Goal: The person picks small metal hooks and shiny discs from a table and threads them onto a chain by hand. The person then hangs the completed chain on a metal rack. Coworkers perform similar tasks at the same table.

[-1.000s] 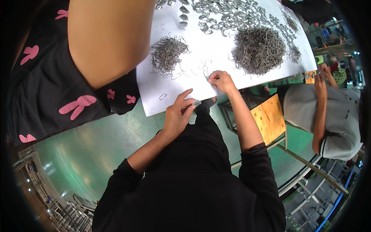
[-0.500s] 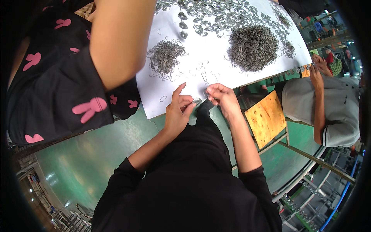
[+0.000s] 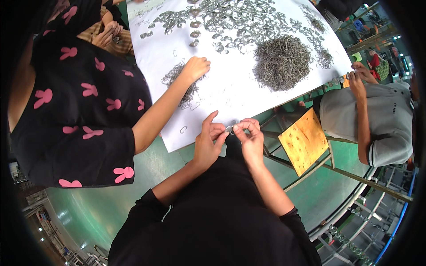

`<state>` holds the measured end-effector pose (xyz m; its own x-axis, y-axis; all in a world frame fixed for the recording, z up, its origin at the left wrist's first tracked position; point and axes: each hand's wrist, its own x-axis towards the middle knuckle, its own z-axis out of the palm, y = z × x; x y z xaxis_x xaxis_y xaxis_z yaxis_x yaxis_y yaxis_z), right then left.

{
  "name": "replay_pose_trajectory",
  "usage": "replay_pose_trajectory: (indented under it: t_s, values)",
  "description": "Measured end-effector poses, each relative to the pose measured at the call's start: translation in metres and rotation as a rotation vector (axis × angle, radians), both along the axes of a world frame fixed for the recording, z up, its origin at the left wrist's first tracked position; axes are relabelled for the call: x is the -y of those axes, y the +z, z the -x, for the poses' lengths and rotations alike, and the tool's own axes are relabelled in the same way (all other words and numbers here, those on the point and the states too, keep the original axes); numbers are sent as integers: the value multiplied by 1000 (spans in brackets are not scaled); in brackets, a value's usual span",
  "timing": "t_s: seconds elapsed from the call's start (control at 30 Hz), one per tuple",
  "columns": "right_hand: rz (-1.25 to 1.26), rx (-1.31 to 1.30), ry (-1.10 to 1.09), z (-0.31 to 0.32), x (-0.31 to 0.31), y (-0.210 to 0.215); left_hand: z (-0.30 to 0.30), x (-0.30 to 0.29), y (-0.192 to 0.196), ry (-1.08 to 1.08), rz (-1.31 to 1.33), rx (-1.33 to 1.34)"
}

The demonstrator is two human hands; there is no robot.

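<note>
Near the table's front edge, my left hand (image 3: 207, 144) pinches a small shiny metal disc (image 3: 229, 129) between thumb and forefinger. My right hand (image 3: 251, 141) meets it there, its thumb and forefinger closed on a thin wire hook (image 3: 235, 123), which the fingertips mostly hide. Whether the hook passes through the disc is too small to tell. Beyond my hands lies a large heap of wire hooks (image 3: 282, 62). To the left is a smaller heap of hooks (image 3: 188, 95), partly covered by a co-worker's arm. A single hook (image 3: 183, 130) lies nearer the table's corner.
Many loose metal discs (image 3: 239, 22) spread over the far part of the white table (image 3: 230, 84). A co-worker's hand (image 3: 196, 68) reaches in from the left. On the right stand a wooden stool (image 3: 305, 142) and a person in a grey shirt (image 3: 368, 119).
My right hand has come down and in, bringing the hook to the disc in my left. The co-worker's arm on the left has swung lower, its hand now showing by the small heap.
</note>
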<state>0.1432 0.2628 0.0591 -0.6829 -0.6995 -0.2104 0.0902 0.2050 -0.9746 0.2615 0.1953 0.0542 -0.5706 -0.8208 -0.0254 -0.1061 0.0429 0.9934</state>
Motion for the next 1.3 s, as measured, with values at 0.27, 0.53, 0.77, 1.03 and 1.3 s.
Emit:
replay_pose_trajectory:
  t_s: [0.27,0.53,0.77,1.03,1.3]
  values:
    - [111,-277,-71,20,-7,-14,30,-6,-9,-57,102,53]
    - [145,-395,-118,45,-22,25,86,57,-30,-138,376,24]
    - [126,-381,-128,66,-28,29,211,179,-101,38,931,400]
    - [81,-349,-125,86,-40,21,244,213,-119,-115,1128,574]
    - [62,-376,-105,81,-43,21,265,215,-112,-220,1082,779]
